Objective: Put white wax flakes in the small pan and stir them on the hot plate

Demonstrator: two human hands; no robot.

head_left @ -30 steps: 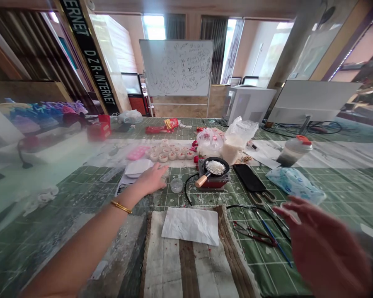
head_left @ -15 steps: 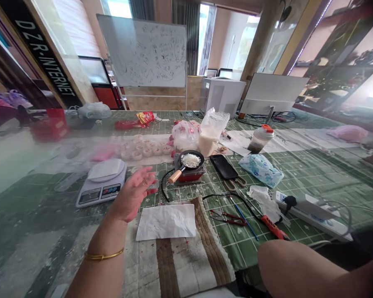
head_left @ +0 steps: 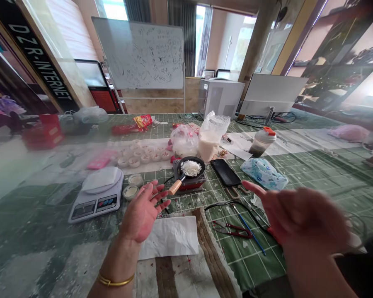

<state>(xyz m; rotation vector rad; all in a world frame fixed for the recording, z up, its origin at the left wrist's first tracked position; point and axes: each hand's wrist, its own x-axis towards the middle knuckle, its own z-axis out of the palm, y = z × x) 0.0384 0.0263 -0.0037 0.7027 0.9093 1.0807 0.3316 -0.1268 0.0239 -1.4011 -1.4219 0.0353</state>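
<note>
- The left hand [head_left: 143, 212] was just beside the wooden handle [head_left: 175, 187] of a black pan [head_left: 202, 169], fingers spread wide; contact was unclear.
- The pan, holding white flakes [head_left: 191, 168], sat on a red-sided stove [head_left: 191, 184].
- The right hand [head_left: 307, 219] was blurred, one finger extended; whether it gripped anything could not be told.
- Snips [head_left: 236, 231] and a blue stick [head_left: 250, 231] lay between the hands.
- Two small cups [head_left: 131, 192] and a scale [head_left: 95, 207] stood left of the pan.
- The left hand partly covered white paper [head_left: 175, 236].
</note>
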